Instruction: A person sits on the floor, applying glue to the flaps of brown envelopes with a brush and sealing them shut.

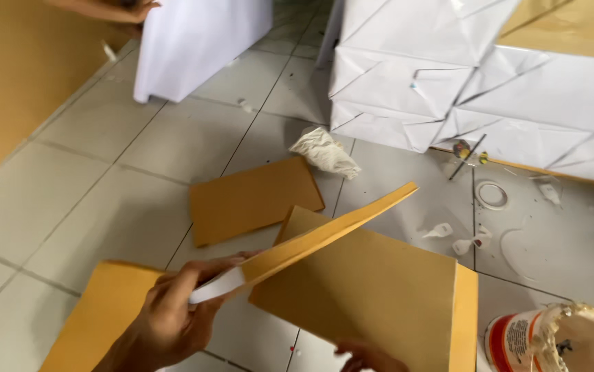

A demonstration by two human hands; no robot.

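My left hand grips the near end of a long thin yellow-brown board strip that slants up to the right, seen edge-on, with a white patch at the held end. Under it a larger brown cardboard panel stands tilted on the tiled floor. Only the fingertips of my right hand show, touching that panel's lower edge. Another brown board lies beneath my left wrist.
A flat brown cardboard piece and a crumpled white rag lie on the tiles. White paper-wrapped boxes stand at the back right, a tape ring near them. Another person's hand holds a white sheet. A glue pot sits bottom right.
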